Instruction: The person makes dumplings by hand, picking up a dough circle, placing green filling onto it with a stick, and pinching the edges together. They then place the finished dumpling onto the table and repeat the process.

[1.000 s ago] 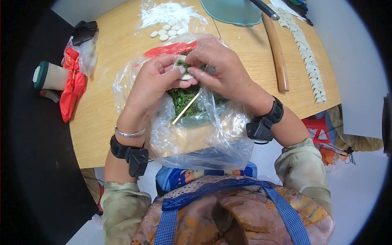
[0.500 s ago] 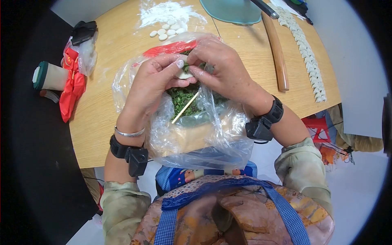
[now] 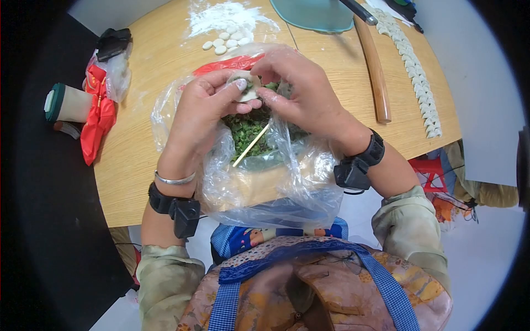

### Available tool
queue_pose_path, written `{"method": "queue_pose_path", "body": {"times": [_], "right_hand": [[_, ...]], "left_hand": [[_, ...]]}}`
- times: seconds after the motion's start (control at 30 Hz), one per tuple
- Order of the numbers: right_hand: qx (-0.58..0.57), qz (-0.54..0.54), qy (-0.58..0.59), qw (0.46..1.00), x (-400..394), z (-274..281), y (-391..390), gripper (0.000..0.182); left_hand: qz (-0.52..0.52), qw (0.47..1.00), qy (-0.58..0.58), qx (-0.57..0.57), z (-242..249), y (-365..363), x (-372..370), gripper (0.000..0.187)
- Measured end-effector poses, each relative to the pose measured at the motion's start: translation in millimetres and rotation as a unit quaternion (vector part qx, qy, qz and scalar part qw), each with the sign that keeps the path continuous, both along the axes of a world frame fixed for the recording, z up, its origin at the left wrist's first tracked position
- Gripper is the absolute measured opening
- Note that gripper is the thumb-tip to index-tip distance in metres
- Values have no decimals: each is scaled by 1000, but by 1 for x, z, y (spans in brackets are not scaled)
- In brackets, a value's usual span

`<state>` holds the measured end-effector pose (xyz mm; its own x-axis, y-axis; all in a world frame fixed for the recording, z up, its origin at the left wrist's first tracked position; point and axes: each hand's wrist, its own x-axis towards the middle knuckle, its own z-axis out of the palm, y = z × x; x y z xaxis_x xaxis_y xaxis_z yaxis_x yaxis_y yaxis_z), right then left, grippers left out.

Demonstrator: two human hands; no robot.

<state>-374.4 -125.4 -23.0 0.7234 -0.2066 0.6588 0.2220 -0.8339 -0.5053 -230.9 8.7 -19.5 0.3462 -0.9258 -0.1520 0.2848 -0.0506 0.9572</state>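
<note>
A small white dough wrapper (image 3: 247, 94) with some green filling lies in my left hand (image 3: 207, 105), whose thumb presses on it. My right hand (image 3: 301, 91) is at the wrapper's right side, thumb near its edge and index finger curled above, with a gap between them. Below both hands, a clear plastic bag (image 3: 221, 185) lies open around chopped green filling (image 3: 245, 132). A light stick (image 3: 251, 145) rests slantwise on the filling. Red plastic (image 3: 221, 66) shows behind my fingers.
White flour (image 3: 226, 17) and several dough discs (image 3: 220, 49) lie beyond my hands. At right are a rolling pin (image 3: 374, 74), a long row of folded dumplings (image 3: 417, 74) and a teal board (image 3: 312, 15). A cup (image 3: 74, 103) and red bag (image 3: 99, 121) sit at left.
My right thumb and index finger have moved apart, and the right hand has shifted slightly away from the wrapper. More of the wrapper now shows in my left hand.
</note>
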Motion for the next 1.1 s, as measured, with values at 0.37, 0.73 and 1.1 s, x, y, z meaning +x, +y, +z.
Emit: {"method": "queue_pose_path", "body": {"times": [0.37, 0.73, 1.1], "right_hand": [[-62, -7, -37, 997, 4, 0, 0, 24], [-167, 21, -99, 981, 8, 0, 1, 15], [-86, 19, -51, 995, 5, -3, -4, 14]], "left_hand": [[2, 999, 38, -18, -3, 1, 10, 24], [-25, 1000, 10, 6, 0, 2, 2, 26], [-36, 999, 32, -26, 0, 0, 2, 30]]}}
